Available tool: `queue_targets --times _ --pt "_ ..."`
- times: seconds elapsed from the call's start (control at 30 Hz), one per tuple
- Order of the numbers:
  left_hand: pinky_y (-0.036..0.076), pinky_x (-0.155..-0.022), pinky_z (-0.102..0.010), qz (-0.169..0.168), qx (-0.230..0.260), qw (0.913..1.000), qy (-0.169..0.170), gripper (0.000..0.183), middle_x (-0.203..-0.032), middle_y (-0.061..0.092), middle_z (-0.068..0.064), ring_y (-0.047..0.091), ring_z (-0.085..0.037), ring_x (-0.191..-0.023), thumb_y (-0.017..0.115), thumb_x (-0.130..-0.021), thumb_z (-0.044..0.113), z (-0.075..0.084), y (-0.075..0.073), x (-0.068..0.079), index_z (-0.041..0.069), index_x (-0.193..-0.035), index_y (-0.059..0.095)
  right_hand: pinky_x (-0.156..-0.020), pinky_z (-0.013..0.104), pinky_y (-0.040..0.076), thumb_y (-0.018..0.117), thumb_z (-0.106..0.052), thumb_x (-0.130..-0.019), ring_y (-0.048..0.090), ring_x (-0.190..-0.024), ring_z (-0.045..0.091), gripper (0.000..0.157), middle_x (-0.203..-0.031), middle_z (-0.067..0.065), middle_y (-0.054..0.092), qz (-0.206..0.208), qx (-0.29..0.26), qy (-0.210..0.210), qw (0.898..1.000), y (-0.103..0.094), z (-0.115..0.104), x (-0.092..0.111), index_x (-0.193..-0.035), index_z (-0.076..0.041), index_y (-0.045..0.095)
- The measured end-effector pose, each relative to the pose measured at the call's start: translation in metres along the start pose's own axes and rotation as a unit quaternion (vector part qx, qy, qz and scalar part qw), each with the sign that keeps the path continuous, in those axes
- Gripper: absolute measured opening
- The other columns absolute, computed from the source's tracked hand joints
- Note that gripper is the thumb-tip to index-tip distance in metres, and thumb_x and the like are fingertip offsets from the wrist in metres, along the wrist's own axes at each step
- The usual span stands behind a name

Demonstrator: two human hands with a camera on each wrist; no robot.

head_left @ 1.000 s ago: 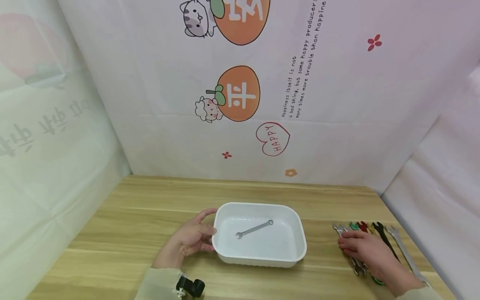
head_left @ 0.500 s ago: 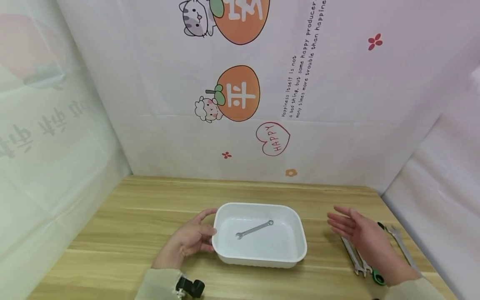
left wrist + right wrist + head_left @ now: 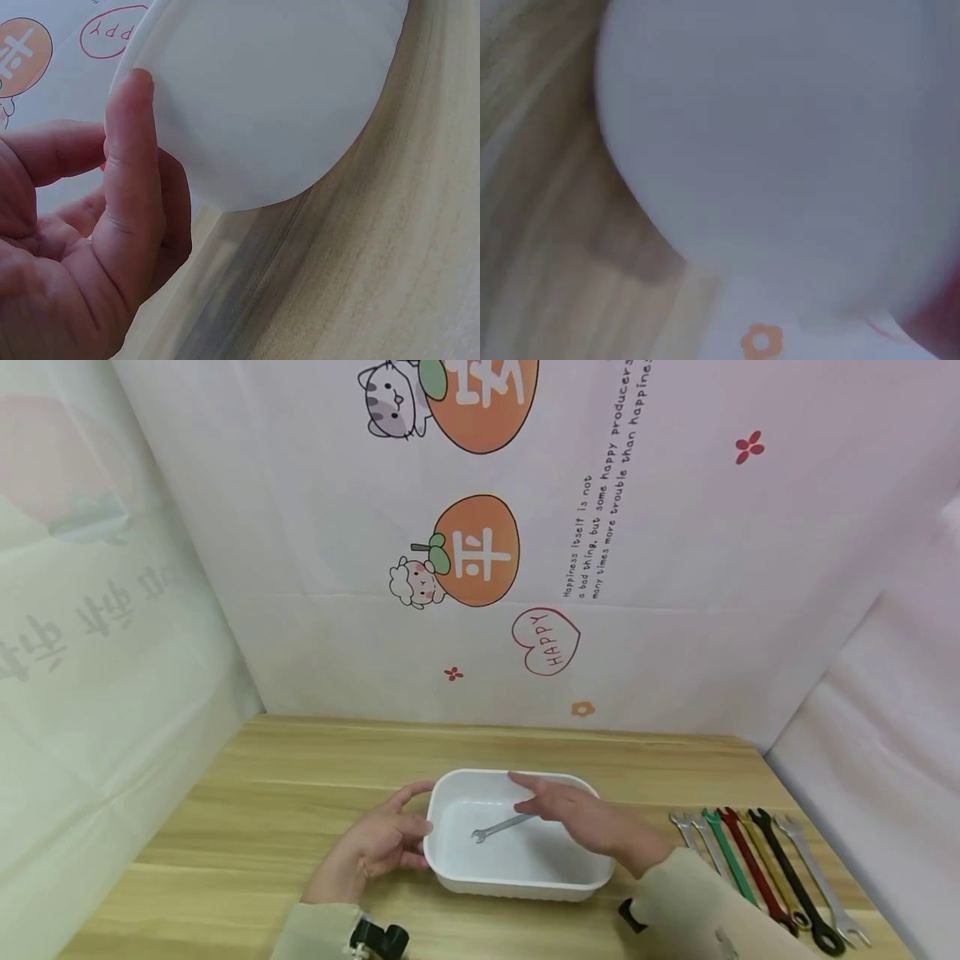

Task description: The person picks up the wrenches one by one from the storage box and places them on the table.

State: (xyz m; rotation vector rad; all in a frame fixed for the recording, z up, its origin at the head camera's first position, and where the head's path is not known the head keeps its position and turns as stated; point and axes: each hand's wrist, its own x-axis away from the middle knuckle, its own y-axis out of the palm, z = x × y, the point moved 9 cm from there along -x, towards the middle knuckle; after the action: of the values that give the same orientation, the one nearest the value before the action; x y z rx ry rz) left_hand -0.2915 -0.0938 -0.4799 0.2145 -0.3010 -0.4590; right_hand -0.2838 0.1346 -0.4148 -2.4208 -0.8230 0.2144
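A white plastic tray [image 3: 517, 890] stands on the wooden table, with one silver combination wrench [image 3: 495, 829] lying inside it. My left hand [image 3: 381, 841] grips the tray's left end; in the left wrist view the thumb lies along the rim and other fingers are bent beside it. My right hand [image 3: 573, 814] hangs over the right half of the tray, fingers extended, nothing held. It hides the far end of the wrench. In the right wrist view the tray wall [image 3: 765, 150] fills most of the picture, blurred.
At the right lies a row of wrenches: silver ones [image 3: 821, 877], a green one [image 3: 727, 853], a red one [image 3: 756, 864], a gold one [image 3: 776, 868] and a black one [image 3: 797, 881]. The right sleeve [image 3: 712, 902] covers part of the row. A printed cloth [image 3: 660, 668] hangs behind the table.
My right hand has lifted off the wrenches and moved left over the tray, uncovering the row. The left hand, the tray and the wrench inside it stay in place.
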Motion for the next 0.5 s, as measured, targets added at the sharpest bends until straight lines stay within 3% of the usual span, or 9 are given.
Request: queue_targets --times 0.17,0.33,0.5 --pt "0.06 -0.06 -0.036 0.001 -0.003 1.0 -0.001 0.073 -0.086 0.06 -0.016 0.063 -0.026 -0.072 0.057 -0.089 -0.004 0.0 0.0 0.0 0.015 -0.154 0.028 -0.114 0.053 0.028 0.024 -0.045 -0.109 0.043 -0.135 0.029 0.056 -0.126 0.007 0.067 -0.012 0.112 0.023 0.993 0.018 0.013 -0.011 -0.155 -0.015 0.038" --pt "0.06 -0.06 -0.036 0.001 -0.002 1.0 -0.002 0.073 -0.086 0.059 -0.016 0.063 -0.027 -0.072 0.057 -0.09 -0.004 0.0 0.0 -0.001 0.015 -0.154 0.028 -0.112 0.054 0.032 0.029 -0.042 -0.109 0.045 -0.132 0.03 0.054 -0.128 0.007 0.065 -0.012 0.14 0.008 0.99 0.018 0.01 -0.009 -0.151 -0.013 0.045" --pt "0.06 -0.059 -0.035 0.002 -0.003 1.0 -0.002 0.073 -0.086 0.06 -0.016 0.063 -0.027 -0.072 0.057 -0.089 -0.004 0.002 0.001 0.0 0.015 -0.153 0.028 -0.111 0.052 0.034 0.03 -0.042 -0.109 0.045 -0.134 0.031 0.054 -0.141 0.01 0.055 -0.012 0.18 0.016 0.983 0.016 0.011 -0.01 -0.15 -0.012 0.046"
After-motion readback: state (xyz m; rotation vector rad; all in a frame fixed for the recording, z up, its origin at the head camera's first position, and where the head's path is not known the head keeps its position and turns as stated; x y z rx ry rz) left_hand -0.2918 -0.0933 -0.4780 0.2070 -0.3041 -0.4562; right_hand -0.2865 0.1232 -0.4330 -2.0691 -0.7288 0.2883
